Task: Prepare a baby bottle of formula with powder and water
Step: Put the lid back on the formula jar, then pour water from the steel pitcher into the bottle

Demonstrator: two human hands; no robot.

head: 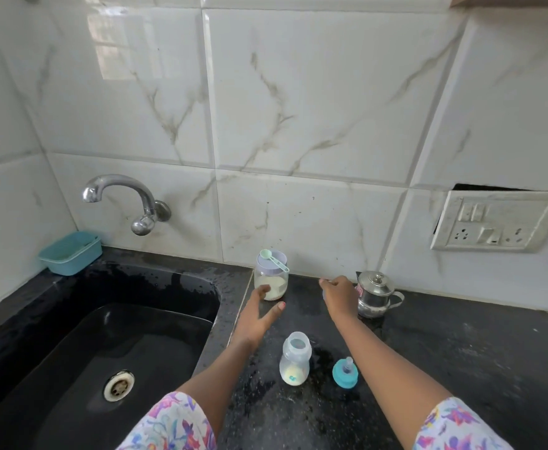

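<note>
Head view: the baby bottle (294, 358) stands uncapped on the black counter (461, 352), between the forearms. It's clear plastic with pale powder in its base. It looks light and probably tippy, so best taken round the waist. Its teal teat cap (345, 373) lies just beside. The left hand (259, 311) is spread loose at the powder jar (271, 282); the right hand (337, 295) is by the steel pot (375, 295) — I cannot tell whether it grasps anything.

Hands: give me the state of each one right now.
Left hand: open, fingers spread at the powder jar.
Right hand: fingers curled beside the steel pot; whether it holds anything cannot be told.
</note>
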